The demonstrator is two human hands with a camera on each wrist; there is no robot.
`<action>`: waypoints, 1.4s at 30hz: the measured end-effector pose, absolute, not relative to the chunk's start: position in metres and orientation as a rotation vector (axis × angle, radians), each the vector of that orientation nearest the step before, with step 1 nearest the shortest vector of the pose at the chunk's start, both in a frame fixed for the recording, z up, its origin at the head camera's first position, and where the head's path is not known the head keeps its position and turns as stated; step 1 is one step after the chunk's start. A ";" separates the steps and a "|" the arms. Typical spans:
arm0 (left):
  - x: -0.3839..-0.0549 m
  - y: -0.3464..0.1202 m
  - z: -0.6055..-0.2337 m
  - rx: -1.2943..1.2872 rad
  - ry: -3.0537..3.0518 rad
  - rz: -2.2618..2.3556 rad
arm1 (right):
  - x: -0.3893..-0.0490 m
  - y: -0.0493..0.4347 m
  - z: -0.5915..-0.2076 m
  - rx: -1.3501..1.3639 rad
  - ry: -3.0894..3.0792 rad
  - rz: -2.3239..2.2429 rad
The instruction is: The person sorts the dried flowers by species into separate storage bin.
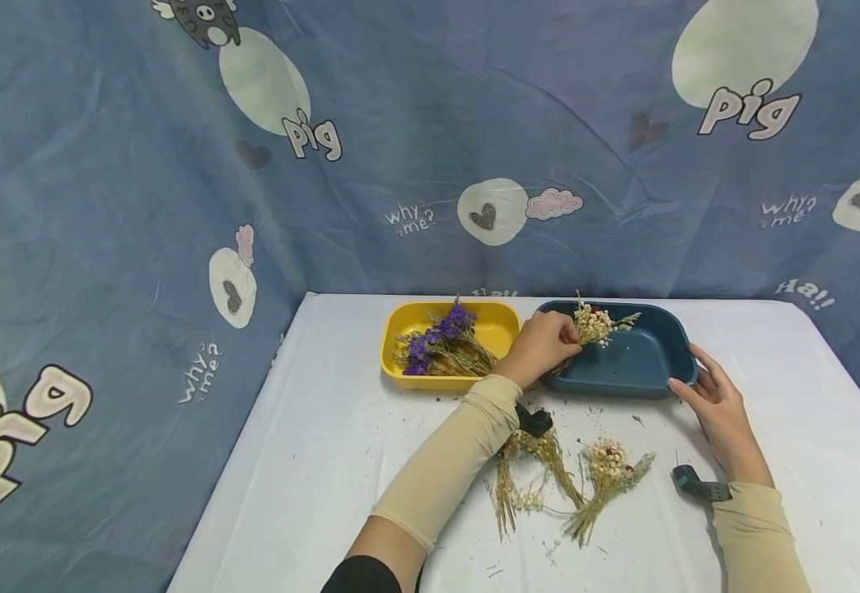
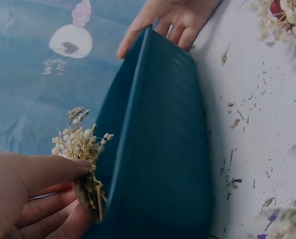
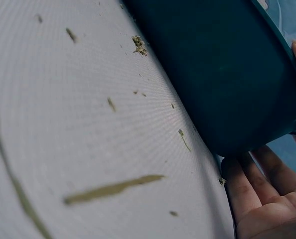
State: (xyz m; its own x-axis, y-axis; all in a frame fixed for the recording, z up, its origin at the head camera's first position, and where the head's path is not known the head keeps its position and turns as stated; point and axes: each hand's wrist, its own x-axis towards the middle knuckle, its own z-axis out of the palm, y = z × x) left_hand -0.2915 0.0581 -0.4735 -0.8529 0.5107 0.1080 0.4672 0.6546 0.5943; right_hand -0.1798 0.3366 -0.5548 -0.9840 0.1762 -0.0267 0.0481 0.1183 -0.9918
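Note:
My left hand (image 1: 543,346) pinches a small bunch of cream dried flowers (image 1: 595,324) by its stems, over the left end of the dark teal tray (image 1: 623,380). In the left wrist view, the bunch sits between thumb and fingers, inside the tray's rim. At the tray's right end my right hand (image 1: 715,408) grips it, thumb at the rim and fingers around the outer wall. The right wrist view shows the fingers (image 3: 267,186) against the tray's lower corner.
Left of the teal tray stands a yellow tray (image 1: 389,354) holding purple dried flowers (image 1: 437,333). In front lie another cream bunch (image 1: 608,478) and loose dried stems (image 1: 507,494) on the white tablecloth (image 1: 311,461), with scattered bits. A blue printed curtain (image 1: 400,123) hangs behind.

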 end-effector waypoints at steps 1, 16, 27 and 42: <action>-0.292 0.060 -0.475 0.826 2.803 0.952 | -0.180 0.336 -0.555 -0.226 -2.274 2.011; -0.295 0.076 -0.485 0.807 2.877 0.608 | -0.178 0.335 -0.554 -0.199 -2.311 1.998; -0.292 0.074 -0.485 0.828 2.836 0.633 | -0.179 0.335 -0.553 -0.217 -2.328 1.984; -0.282 0.045 -0.470 0.865 2.668 1.063 | -0.178 0.338 -0.553 -0.228 -2.337 1.971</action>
State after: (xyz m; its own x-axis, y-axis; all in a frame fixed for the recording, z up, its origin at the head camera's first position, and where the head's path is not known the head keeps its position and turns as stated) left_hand -0.2818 0.0448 -0.4703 -0.8244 0.5606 0.0778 0.4605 0.5845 0.6681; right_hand -0.1780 0.3379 -0.5530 -0.9861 0.1618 -0.0375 0.0643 0.1636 -0.9844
